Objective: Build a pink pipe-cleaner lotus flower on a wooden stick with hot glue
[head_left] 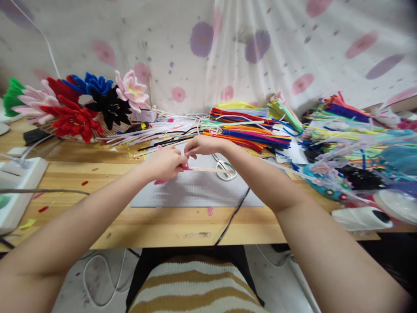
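Over the grey mat (198,196), my left hand (167,164) is closed on a pink fuzzy flower piece (160,181); its petals stick out past my fingers, and most of it is hidden. A pale thin stem (208,169) runs right from this grip, across the mat. My right hand (203,145) hangs just above and right of the left, wrist bent, thumb and fingers pinched together. What they pinch, if anything, is too small to make out. White-handled scissors (225,170) lie on the mat below my right wrist, near the stem's far end.
Finished fuzzy flowers (80,117) stand at the back left. Bundles of coloured pipe cleaners (250,130) lie behind the mat, with more heaped at right. A thread cone (361,218) lies front right, a power strip (35,174) left. A black cable (233,217) crosses the table's front edge.
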{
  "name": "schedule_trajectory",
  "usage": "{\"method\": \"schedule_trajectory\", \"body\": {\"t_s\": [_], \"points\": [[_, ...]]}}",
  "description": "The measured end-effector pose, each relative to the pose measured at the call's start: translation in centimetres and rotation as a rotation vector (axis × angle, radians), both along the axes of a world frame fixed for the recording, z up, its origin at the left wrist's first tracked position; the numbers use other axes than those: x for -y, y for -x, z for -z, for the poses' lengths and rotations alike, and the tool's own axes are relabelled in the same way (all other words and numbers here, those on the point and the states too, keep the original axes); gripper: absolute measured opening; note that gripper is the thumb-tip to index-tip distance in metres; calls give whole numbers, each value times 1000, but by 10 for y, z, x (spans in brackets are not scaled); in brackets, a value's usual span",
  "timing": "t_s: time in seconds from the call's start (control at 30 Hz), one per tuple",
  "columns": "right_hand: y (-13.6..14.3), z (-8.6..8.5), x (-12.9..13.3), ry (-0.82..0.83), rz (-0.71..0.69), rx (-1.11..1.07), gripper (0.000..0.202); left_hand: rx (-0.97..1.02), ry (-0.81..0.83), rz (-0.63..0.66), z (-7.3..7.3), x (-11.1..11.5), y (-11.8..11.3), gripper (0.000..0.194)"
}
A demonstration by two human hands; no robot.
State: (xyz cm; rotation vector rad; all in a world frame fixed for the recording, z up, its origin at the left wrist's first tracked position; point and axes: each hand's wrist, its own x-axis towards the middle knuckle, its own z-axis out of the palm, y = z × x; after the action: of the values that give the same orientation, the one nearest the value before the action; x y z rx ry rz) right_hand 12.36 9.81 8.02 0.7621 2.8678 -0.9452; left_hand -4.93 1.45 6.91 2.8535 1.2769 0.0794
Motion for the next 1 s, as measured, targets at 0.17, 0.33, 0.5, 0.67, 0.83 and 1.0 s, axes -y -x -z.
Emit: {"method": "schedule_trajectory", "body": {"t_s": [0.17,0.33,0.5,0.67,0.83,1.0], "points": [[-10,37,7,314,21,-76,28,162,0,-183,6,-1,8,20],[-8,45,40,220,93,-153,24,148,-11,-545,16,-5,10,22],[-3,12,39,-164,140,-38,20,-104,-41,-385,14,-6,2,22],[-1,6,7,-140,52,11,18,-158,-68,-69,11,-3,-4,20],[-8,44,0,266,41,-97,27,-5,-87,-67,8,-3,3,25],[-10,69,35,444,210,-296,36,-2,-34,-478,9,-3,7,29]]}}
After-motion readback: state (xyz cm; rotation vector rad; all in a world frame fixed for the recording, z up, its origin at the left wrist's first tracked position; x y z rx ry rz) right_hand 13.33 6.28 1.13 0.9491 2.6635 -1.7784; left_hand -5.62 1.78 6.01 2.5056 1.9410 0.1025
